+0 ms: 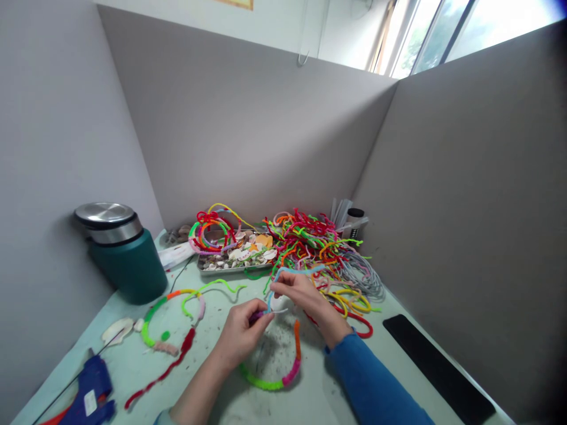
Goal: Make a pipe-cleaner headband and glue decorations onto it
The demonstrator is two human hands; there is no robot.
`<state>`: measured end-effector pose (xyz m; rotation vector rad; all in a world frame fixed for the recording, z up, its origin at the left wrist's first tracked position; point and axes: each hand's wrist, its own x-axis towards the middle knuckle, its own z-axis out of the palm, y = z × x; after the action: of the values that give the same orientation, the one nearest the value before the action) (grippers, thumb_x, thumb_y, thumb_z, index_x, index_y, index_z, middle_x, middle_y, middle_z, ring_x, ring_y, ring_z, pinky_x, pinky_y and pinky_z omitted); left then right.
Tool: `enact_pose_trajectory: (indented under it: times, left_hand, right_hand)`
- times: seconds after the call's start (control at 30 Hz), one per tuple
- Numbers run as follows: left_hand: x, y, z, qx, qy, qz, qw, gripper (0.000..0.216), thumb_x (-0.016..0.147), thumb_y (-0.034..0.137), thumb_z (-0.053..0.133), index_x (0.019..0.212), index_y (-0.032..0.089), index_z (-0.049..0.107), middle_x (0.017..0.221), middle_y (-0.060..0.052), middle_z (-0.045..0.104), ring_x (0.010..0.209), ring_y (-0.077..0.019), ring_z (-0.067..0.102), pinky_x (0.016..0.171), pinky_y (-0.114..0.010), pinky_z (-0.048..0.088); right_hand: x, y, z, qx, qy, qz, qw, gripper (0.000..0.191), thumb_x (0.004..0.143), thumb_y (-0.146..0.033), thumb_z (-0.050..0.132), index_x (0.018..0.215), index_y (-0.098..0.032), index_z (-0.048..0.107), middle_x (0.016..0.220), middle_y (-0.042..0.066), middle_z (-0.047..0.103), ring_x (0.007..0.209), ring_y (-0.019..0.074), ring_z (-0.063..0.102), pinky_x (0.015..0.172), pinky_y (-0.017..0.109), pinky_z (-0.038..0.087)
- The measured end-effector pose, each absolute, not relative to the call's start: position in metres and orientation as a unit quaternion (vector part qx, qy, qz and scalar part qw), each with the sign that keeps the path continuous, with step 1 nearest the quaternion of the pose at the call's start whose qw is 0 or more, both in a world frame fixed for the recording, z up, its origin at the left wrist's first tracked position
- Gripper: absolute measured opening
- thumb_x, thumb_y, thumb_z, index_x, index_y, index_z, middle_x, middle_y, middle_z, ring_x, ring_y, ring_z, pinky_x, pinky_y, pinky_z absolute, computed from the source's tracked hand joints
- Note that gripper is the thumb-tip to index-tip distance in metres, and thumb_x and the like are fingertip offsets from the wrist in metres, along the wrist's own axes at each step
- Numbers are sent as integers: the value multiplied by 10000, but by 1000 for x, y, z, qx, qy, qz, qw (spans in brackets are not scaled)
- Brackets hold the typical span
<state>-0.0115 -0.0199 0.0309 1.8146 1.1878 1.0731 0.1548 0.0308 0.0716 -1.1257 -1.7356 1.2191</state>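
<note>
A shallow metal tray (234, 271) stands at the back of the table (212, 319), loaded with shells (250, 252), mostly pale with a few orange ones. Several bright fuzzy rings (192, 242) lean over its left end, and a big tangled heap of coloured stems (305, 236) crowds its right. Over on the left stands a teal flask (133, 265) with its steel lid (106, 212) on, so I can't see what it holds. A small black-topped canister (355, 218) sits in the far corner next to some clear sticks (340, 211); its contents are hidden from me too.

The person's left hand (243, 332) is closed, thumb and forefinger pressed together on a purple bit of an unfinished hoop (263, 383), which hangs or rests just below in green, magenta and orange. A bare pale wire end (280, 310) pokes out beyond those fingertips. The right hand (308, 294) pinches a light-blue stem (310, 270), thumb against forefinger with no gap I can make out; the stem runs from beside the left fingertips up through the right ones and off to the right.

A second hoop (148, 321) lies left of the hands, near a blue glue gun (93, 389).
</note>
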Motion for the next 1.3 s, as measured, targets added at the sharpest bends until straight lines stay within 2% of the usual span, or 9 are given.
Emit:
enact_pose_trajectory:
  times: [0.1,0.23,0.47,0.57,0.77,0.87,1.03,1.17,1.3]
  left_hand:
    - [-12,-19,30,681,459,437,367,138,803,300,551,808,165,524,569,68,391,524,-98,361,510,-212,282]
    - [-13,-21,31,678,450,459,356,162,816,279,542,939,177,515,545,94,302,510,-99,328,503,-209,258]
    - [-14,-20,26,677,454,462,348,161,823,317,537,866,166,574,663,19,529,570,-113,444,538,-222,335]
    - [-15,-19,24,672,460,467,344,181,822,329,541,858,160,593,716,-13,583,610,-130,491,562,-230,365]
    - [-16,-19,26,664,464,476,344,196,823,340,538,829,156,605,677,-3,568,585,-122,467,545,-222,356]
    - [-16,-18,28,653,473,483,342,202,814,346,543,823,156,612,626,16,535,544,-111,428,511,-214,327]
    - [-17,-16,27,627,494,497,340,221,800,365,548,820,155,615,601,19,521,531,-112,414,499,-212,313]
    - [-18,-14,25,612,514,498,336,243,787,387,552,817,159,630,587,21,519,527,-121,416,505,-218,314]
    - [-19,-11,22,610,533,486,328,256,781,391,551,807,155,647,585,15,537,538,-132,435,519,-226,327]
  right_hand:
    - [155,37,65,-440,-675,476,352,217,727,-328,636,616,-146,596,581,-6,591,568,114,528,550,212,377]
    - [156,44,54,-441,-677,476,348,226,722,-317,633,583,-145,588,555,-10,593,538,105,509,527,210,350]
    - [156,45,49,-434,-675,492,338,194,711,-277,633,579,-140,594,549,-14,590,530,99,491,534,216,333]
    - [154,44,50,-424,-665,512,340,199,712,-296,631,595,-143,581,555,-19,581,532,98,492,547,218,350]
    - [154,42,52,-397,-644,557,342,220,738,-369,616,763,-152,593,675,4,631,611,114,549,572,218,409]
    - [157,43,51,-392,-644,569,329,297,747,-437,609,746,-140,610,698,26,648,623,120,565,585,227,430]
    - [163,47,49,-408,-655,547,324,396,763,-516,583,706,-129,642,632,4,610,537,89,506,536,206,396]
    - [167,48,54,-428,-664,514,333,421,803,-520,539,680,-132,649,488,-41,495,438,72,411,452,191,315]
    - [170,43,67,-417,-682,503,329,460,826,-531,504,655,-129,650,497,-21,525,472,83,460,494,195,353]
